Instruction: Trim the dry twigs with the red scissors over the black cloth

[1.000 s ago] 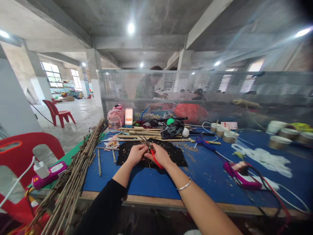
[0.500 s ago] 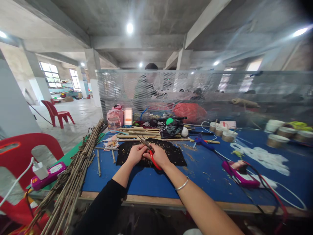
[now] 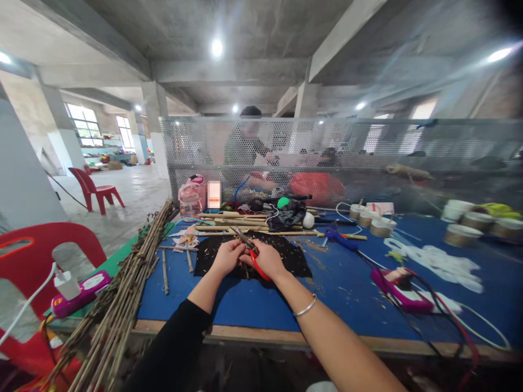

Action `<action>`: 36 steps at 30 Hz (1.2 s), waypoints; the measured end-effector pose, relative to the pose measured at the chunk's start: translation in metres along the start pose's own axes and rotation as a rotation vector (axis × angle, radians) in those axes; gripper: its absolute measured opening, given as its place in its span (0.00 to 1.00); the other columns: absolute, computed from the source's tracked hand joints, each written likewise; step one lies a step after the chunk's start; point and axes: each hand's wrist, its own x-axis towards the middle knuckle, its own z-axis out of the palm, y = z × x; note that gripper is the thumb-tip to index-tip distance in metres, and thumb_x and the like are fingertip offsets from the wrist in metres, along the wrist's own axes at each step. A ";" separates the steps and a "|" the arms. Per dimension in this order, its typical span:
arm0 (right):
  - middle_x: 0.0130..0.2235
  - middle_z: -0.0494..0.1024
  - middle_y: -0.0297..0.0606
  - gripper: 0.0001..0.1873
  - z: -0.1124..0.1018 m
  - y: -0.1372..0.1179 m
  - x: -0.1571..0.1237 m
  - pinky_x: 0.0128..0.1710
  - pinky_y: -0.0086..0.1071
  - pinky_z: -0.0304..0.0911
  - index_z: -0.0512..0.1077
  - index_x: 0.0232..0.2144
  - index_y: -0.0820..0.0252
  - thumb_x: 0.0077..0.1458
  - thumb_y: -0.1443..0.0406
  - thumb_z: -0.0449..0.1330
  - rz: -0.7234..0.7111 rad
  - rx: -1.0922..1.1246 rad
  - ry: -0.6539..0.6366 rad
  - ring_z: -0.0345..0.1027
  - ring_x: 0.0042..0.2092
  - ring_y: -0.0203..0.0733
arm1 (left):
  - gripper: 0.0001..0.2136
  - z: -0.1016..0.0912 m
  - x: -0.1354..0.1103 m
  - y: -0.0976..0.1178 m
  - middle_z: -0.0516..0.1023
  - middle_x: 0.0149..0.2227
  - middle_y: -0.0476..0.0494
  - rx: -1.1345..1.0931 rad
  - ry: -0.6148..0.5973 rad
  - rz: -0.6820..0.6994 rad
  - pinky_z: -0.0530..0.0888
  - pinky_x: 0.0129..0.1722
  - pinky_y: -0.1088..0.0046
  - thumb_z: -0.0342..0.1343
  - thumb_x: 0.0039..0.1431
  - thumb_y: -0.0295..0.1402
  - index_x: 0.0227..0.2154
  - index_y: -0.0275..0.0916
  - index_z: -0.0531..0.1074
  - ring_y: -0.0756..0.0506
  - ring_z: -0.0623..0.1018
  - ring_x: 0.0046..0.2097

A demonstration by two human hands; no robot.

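Observation:
My right hand point(image 3: 265, 260) is closed around red-handled scissors point(image 3: 259, 267), whose metal blades point up and to the left. Close beside it, my left hand point(image 3: 229, 257) is pinched near the blades; whatever lies between its fingers is too small to make out. Both hands are over a black cloth point(image 3: 296, 261) strewn with pale plant scraps. The cloth lies on a blue tabletop point(image 3: 335, 305). Just beyond the hands, several cut stems point(image 3: 245, 220) rest across the table.
Long dry stalks point(image 3: 122, 294) lie along the left edge. A blue glue gun point(image 3: 341, 239), tubs point(image 3: 463, 234) and a purple power strip point(image 3: 400, 294) with cables occupy the right. Behind stands a perforated metal screen point(image 3: 359, 141), with a person point(image 3: 245, 147) beyond it.
My hands stay almost in place, and the scissor blades look slightly shifted. Behind the screen, the person has moved an arm.

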 end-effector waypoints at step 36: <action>0.41 0.71 0.44 0.30 0.007 0.003 0.001 0.43 0.35 0.59 0.64 0.45 0.62 0.43 0.51 0.61 -0.103 -0.015 0.069 0.65 0.43 0.45 | 0.15 0.005 0.000 -0.005 0.68 0.19 0.54 -0.112 0.021 -0.033 0.63 0.17 0.79 0.53 0.50 0.43 0.32 0.37 0.61 0.55 0.65 0.16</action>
